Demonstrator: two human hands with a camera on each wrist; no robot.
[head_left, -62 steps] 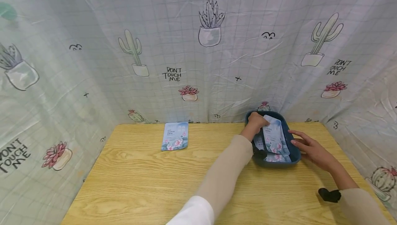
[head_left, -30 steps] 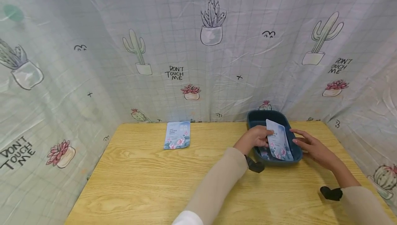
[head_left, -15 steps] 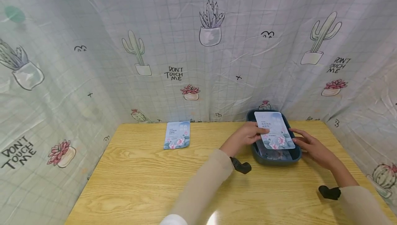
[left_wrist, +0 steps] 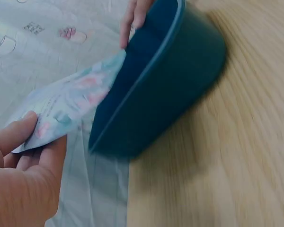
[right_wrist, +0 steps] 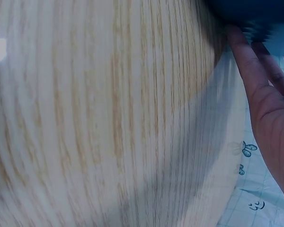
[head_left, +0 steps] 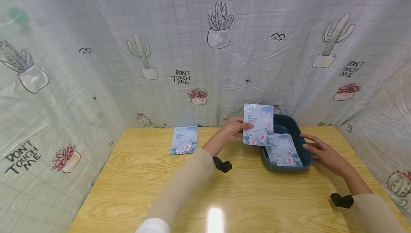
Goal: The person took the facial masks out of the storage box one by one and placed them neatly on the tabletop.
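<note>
My left hand (head_left: 232, 129) pinches a pale blue sachet with pink flowers (head_left: 257, 124) by its left edge, thumb on the printed face. The sachet is raised at the left side of a dark blue plastic basket (head_left: 287, 169), overlapping its rim in the head view. Inside the basket lies another sachet of the same print (head_left: 285, 151); anything under it is hidden. My right hand (head_left: 327, 156) rests with extended fingers at the basket's right rim. In the left wrist view the thumb and fingers grip the held sachet (left_wrist: 71, 101) beside the basket wall (left_wrist: 175, 85).
One more matching sachet (head_left: 184, 140) lies flat near the back left of the wooden table (head_left: 160, 190). A printed curtain (head_left: 179, 47) hangs close behind the table's back edge and along both sides.
My left hand has drawn a sachet up out of the basket and carried it left, uncovering another sachet inside. The right hand has stayed at the basket's rim.
</note>
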